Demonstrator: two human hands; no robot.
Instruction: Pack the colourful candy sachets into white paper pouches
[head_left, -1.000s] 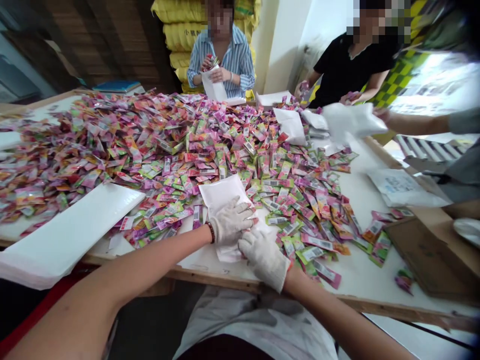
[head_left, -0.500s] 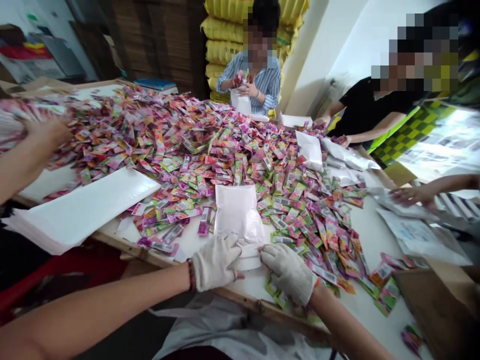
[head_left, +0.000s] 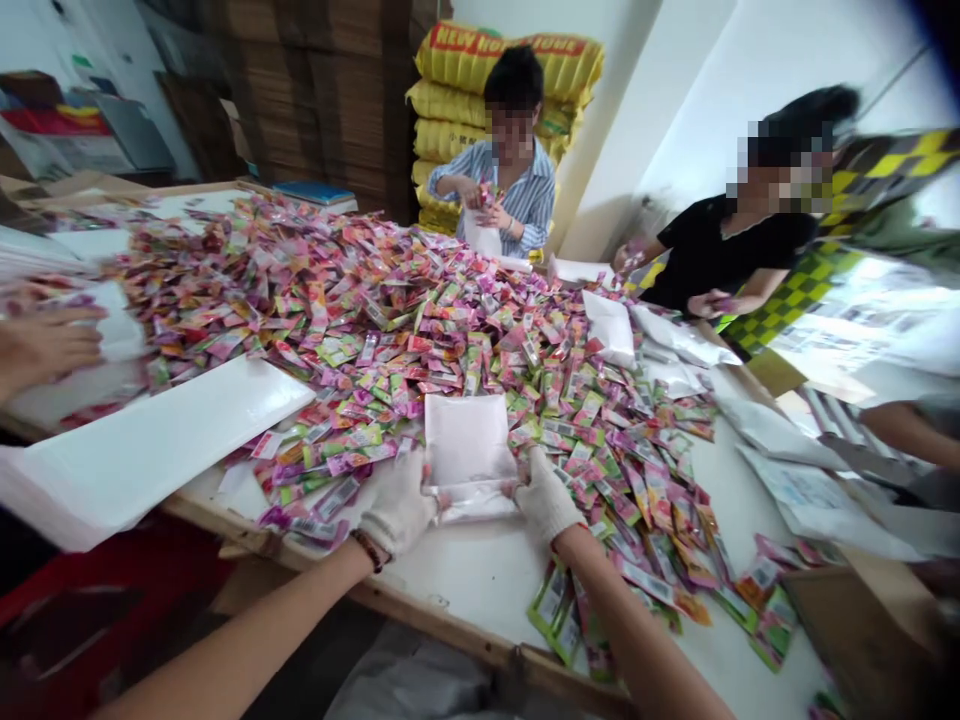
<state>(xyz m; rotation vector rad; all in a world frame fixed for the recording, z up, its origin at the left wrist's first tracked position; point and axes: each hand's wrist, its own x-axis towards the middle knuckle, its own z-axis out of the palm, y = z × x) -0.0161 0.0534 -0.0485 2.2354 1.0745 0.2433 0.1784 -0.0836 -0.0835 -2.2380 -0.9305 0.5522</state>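
Note:
A filled white mailing bag [head_left: 469, 440] lies on the table in front of me, its near end folded over into a flat band. My left hand [head_left: 397, 505], in a pale knit glove, is closed on the bag's near left corner. At the near right corner my right hand [head_left: 551, 498], gloved the same way, grips the bag's edge. Small colourful snack packets [head_left: 360, 340] are heaped behind the bag and spread out on both sides of it.
A stack of flat white bags [head_left: 165, 450] lies at the left. Filled white bags [head_left: 611, 328] rest at the right, near an open carton [head_left: 862, 620]. A co-worker's hand [head_left: 52, 345] is at far left; two other people stand across the table [head_left: 465, 580].
The bag's near flap has gone from sticking out toward me to lying folded against the bag. My hands have moved apart to its two sides. The co-worker's hand at right has left the bags.

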